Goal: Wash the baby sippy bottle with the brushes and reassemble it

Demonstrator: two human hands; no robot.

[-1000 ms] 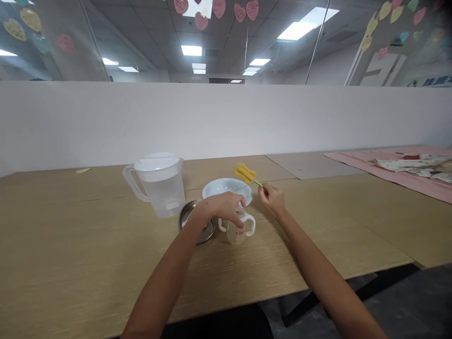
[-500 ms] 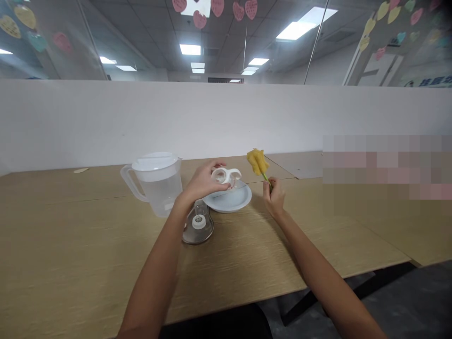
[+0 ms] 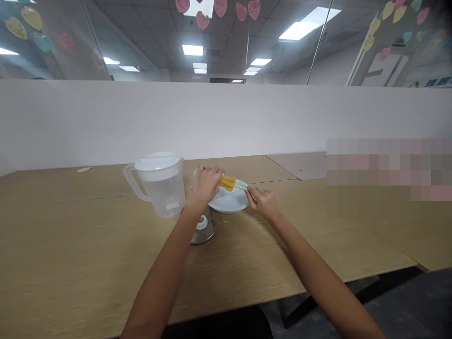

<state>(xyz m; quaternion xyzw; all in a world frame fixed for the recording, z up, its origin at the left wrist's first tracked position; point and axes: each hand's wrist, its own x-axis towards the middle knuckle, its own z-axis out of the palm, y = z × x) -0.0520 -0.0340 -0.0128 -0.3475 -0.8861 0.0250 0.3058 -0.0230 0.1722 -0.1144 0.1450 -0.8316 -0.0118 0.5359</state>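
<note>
My left hand (image 3: 205, 183) is closed round a baby bottle, mostly hidden behind the fingers. In my right hand (image 3: 264, 201) the fingers pinch the thin green handle of a bottle brush (image 3: 241, 187). The brush lies nearly level, and its yellow sponge head (image 3: 228, 183) points into the left hand, its tip hidden there, seemingly at the bottle's mouth. Below both hands stands a white basin (image 3: 229, 205). Under my left wrist, a metal tray (image 3: 203, 237) carries a white bottle ring (image 3: 202, 223), partly covered by my forearm.
A clear plastic pitcher (image 3: 165, 193) with a white lid stands left of my left hand. Farther left, a flat pale piece (image 3: 84, 169) lies on the wooden table (image 3: 88, 245). A white wall (image 3: 176, 117) rises behind. The right side is blurred out.
The brush has tipped from upright to nearly level and moved left, its sponge now at my left hand. My left hand has turned, hiding the bottle and its handles that showed before.
</note>
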